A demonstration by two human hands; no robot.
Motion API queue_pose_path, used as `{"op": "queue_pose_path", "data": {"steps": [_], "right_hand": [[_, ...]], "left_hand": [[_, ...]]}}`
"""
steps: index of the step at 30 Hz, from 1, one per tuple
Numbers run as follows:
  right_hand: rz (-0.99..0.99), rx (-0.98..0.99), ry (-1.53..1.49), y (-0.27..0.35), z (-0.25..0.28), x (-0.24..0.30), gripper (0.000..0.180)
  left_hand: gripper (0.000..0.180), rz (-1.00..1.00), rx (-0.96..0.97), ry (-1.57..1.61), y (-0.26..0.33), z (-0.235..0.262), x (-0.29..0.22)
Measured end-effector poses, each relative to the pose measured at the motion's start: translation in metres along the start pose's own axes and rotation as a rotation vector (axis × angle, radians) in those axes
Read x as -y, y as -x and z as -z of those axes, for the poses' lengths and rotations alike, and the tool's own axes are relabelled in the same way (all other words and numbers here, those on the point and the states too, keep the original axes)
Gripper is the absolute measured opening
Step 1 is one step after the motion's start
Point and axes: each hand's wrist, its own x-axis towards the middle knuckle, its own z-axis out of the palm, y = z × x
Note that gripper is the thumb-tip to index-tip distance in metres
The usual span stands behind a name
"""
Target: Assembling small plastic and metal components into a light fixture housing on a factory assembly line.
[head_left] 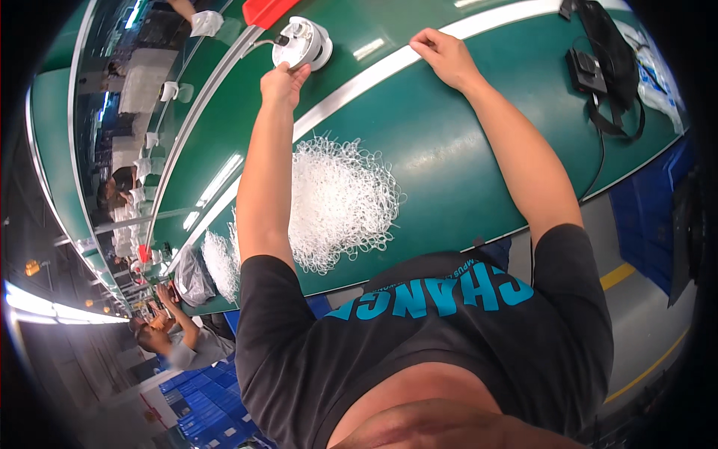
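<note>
T-shirt point(389, 338): dark grey
Print point(443, 299): turquoise block letters
Sleeves point(273, 307): short, ending well behind the fingers point(429, 36)
Forearms point(516, 138): bare

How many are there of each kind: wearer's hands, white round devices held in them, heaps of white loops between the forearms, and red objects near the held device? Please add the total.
Hands: 2 (left hand, right hand)
Held white round device: 1
Heap of white loops: 1
Red object: 1
Total: 5

The green tabletop point(449, 194) is brightly lit and marked by soft glare; the strip light point(60, 308) at lower left is overexposed; straight edges are bent, corners blackened.
</note>
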Motion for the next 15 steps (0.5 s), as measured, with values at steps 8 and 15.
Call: {"op": "queue_pose_path", "data": {"steps": [8,15], "right_hand": [[-0.021,0.008,-0.002,0.002,-0.002,-0.025,0.023],[-0.058,0.011,-0.118,-0.019,0.026,-0.036,0.021]], "left_hand": [[0.053,-0.011,-0.03,-0.146,0.031,0.051,0.005],[0.029,-0.355,-0.296,-0.412,0.167,0.182,-0.045]]}}
